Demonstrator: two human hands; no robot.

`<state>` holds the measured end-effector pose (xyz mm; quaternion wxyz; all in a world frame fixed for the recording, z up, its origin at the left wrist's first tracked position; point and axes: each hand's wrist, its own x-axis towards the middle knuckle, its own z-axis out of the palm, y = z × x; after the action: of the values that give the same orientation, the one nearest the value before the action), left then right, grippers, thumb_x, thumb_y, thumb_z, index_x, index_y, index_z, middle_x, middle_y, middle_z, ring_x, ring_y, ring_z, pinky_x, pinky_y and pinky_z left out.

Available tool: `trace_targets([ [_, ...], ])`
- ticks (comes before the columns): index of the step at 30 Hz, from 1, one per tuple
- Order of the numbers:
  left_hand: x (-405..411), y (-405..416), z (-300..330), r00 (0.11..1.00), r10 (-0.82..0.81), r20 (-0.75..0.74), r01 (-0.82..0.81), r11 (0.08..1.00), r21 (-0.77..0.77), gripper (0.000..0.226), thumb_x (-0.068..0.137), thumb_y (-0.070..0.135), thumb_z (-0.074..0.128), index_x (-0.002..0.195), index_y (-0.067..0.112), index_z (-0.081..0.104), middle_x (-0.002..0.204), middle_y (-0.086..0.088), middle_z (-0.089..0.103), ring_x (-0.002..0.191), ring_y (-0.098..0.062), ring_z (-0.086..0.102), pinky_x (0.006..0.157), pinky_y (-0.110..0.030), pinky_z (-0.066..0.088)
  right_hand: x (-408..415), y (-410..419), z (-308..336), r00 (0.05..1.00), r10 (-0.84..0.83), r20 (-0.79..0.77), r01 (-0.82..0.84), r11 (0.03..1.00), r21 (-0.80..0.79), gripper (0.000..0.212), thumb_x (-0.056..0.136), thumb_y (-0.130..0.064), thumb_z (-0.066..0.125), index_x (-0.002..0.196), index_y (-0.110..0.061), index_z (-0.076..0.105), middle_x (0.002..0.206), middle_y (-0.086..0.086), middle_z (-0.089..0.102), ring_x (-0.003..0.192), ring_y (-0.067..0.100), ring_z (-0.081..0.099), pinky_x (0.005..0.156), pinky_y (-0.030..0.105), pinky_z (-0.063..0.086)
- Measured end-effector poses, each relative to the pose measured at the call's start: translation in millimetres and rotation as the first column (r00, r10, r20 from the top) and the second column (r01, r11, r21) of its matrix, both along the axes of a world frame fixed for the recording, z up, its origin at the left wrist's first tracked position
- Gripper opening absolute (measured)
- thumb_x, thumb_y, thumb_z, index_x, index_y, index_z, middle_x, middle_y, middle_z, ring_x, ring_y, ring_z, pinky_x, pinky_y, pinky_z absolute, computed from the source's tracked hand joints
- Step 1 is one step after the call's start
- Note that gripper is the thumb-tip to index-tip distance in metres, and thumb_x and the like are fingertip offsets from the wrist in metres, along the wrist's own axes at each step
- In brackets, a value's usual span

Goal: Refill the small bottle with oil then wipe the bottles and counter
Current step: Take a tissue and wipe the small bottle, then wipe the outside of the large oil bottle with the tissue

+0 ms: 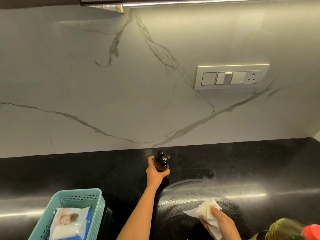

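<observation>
Black table [259,161] half wiped, small bottle [161,162] capped and held near the back wall.

Pale swirled smears arc across the table in front of the right hand [220,222], which pinches a crumpled white wipe [207,213] against the surface; the left hand [155,172] curls round the dark amber bottle, its pump top on. Refilling looks finished and wiping looks under way; the large oil bottle [285,229] with a red cap sits at the near right corner.
</observation>
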<state>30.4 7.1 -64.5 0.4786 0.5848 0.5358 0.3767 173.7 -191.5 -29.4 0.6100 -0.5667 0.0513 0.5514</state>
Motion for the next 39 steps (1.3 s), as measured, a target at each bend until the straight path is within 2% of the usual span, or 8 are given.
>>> trace_targets([
  [8,0.2,-17.7,13.4,1.000,-0.002,-0.024,0.000,0.995,-0.096,0.101,0.061,0.015,0.087,0.136,0.022,0.019,0.140,-0.010,0.039,0.130,-0.028,0.042,0.107,-0.036,0.034,-11.4,-3.5,16.4,0.996,0.004,-0.084,-0.007,0.999,-0.031,0.046,0.097,-0.011,0.045,0.139,0.003,0.034,0.120,0.024,0.051,0.090,0.036,0.058,0.043,0.032,0.057],
  [15,12.5,-92.7,57.9,0.982,0.169,0.087,-0.181,0.971,0.158,0.084,0.072,0.020,0.080,0.138,0.011,0.028,0.139,-0.010,0.033,0.128,-0.025,0.039,0.109,-0.035,0.034,-22.2,-25.1,44.0,1.000,0.020,-0.022,-0.019,0.999,0.025,0.024,0.097,-0.019,0.045,0.118,-0.009,0.050,0.118,0.019,0.059,0.093,0.030,0.063,0.069,0.041,0.058],
  [20,41.3,-148.9,98.5,0.963,-0.269,-0.011,0.260,0.919,0.295,0.044,0.081,0.029,0.071,0.120,0.021,0.052,0.123,0.005,0.052,0.117,-0.006,0.047,0.106,-0.031,0.040,-34.4,-61.3,60.9,0.998,0.003,0.060,-0.008,0.997,0.080,0.025,0.100,-0.021,0.034,0.120,-0.012,0.045,0.102,0.015,0.062,0.090,0.026,0.059,0.075,0.036,0.047],
  [24,71.5,-199.5,121.5,0.713,-0.690,-0.123,0.700,0.692,0.175,0.064,0.075,0.033,0.077,0.130,0.022,0.046,0.137,0.002,0.049,0.123,-0.004,0.043,0.102,-0.024,0.036,-40.3,-100.8,59.3,0.999,-0.030,0.015,0.028,0.991,0.133,0.036,0.100,-0.018,0.032,0.119,0.003,0.054,0.108,0.020,0.066,0.099,0.030,0.062,0.078,0.035,0.050],
  [28,96.0,-236.7,117.0,0.589,-0.796,-0.141,0.807,0.587,0.059,0.085,0.067,0.037,0.082,0.137,0.025,0.035,0.141,-0.001,0.045,0.129,-0.012,0.042,0.108,-0.032,0.037,-40.9,-139.9,61.2,0.994,-0.060,0.090,0.043,0.983,0.179,0.032,0.099,-0.017,0.033,0.107,-0.004,0.061,0.092,0.015,0.070,0.082,0.028,0.065,0.066,0.039,0.055],
  [31,107.2,-248.0,108.7,0.631,-0.769,-0.098,0.775,0.631,0.037,0.092,0.054,0.048,0.083,0.131,0.033,0.035,0.128,0.003,0.055,0.116,-0.014,0.055,0.102,-0.039,0.046,-37.8,-161.3,61.5,0.868,-0.275,0.413,0.239,0.961,0.139,0.029,0.096,-0.020,0.039,0.106,-0.011,0.064,0.102,0.012,0.068,0.093,0.028,0.065,0.077,0.044,0.056],
  [35,117.0,-250.9,110.4,0.690,-0.716,-0.108,0.723,0.687,0.070,0.082,0.056,0.044,0.084,0.125,0.036,0.040,0.121,0.005,0.058,0.111,-0.014,0.057,0.098,-0.039,0.048,-25.8,-193.4,90.3,0.525,-0.572,0.630,0.496,0.808,0.319,0.026,0.100,-0.027,0.036,0.104,-0.013,0.056,0.090,-0.002,0.056,0.078,0.006,0.053,0.067,0.018,0.042],
  [39,124.0,-255.1,110.0,0.700,-0.706,-0.107,0.714,0.698,0.059,0.083,0.054,0.033,0.087,0.123,0.037,0.040,0.118,0.005,0.060,0.111,-0.013,0.058,0.097,-0.038,0.049,12.8,-192.5,106.8,0.492,-0.523,0.696,0.410,0.844,0.345,0.025,0.101,-0.026,0.034,0.093,-0.015,0.055,0.081,-0.007,0.056,0.072,0.007,0.053,0.069,0.020,0.043],
])
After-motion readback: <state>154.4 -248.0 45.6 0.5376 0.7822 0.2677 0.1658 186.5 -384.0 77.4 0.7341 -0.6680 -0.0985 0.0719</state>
